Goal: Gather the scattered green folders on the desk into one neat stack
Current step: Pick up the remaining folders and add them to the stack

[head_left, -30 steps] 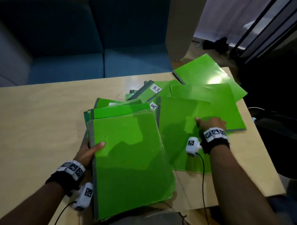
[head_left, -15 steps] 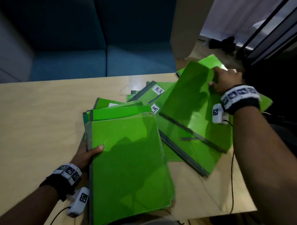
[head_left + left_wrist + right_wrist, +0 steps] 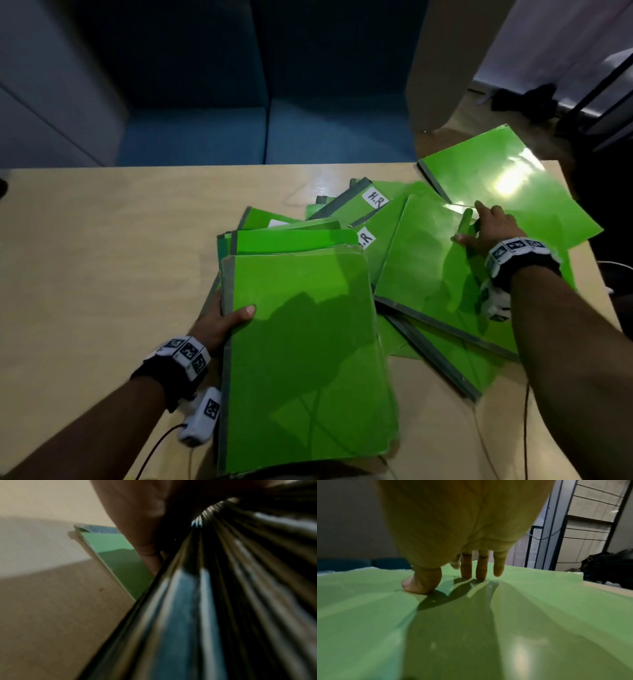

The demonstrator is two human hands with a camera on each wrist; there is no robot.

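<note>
Here we see the left hand gripping the spine edge of the green folder stack, thumb on top, the right hand pressing flat, fingers straight, on a loose green folder, on the table.

Left hand: fingers hidden beneath thick stack of glossy green plastic folders | stack's near edge: cut off by head view's bottom | left wrist view: folder spines blurred | lower green folders: mostly covered, count unclear

From our head we look down across the desk, while both wrist views sit close along the fingers, sharing its green folders.
</note>
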